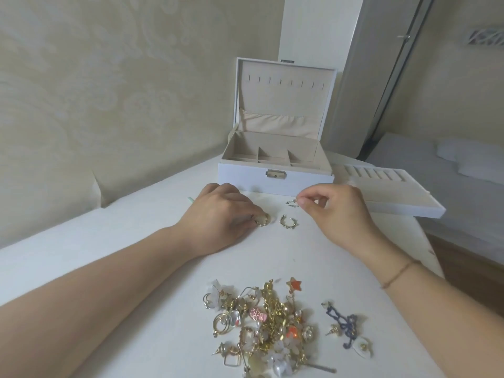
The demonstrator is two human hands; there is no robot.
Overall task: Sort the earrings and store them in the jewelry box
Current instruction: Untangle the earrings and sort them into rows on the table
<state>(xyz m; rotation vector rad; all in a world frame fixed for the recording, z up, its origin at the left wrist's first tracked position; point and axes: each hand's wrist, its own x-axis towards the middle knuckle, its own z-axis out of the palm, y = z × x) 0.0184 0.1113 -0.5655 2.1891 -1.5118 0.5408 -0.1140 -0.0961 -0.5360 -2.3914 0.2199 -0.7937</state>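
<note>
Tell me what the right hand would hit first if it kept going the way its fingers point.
The right hand points up-left, pinching a small hoop earring. Straight on, it would likely meet the front wall of the jewelry box, though depth is unclear.

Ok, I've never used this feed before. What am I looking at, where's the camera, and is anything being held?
There is no machine: a person works bare-handed, and the one camera sits on their head, looking forward and down. The left hand pinches a gold hoop earring against the white table. The right hand holds a small silver earring just above it. A matching gold hoop lies loose between them. Nearest the camera is an unsorted earring pile. Behind the hands stands the open jewelry box, its compartments apparently empty, with its removed tray beside it.
</note>
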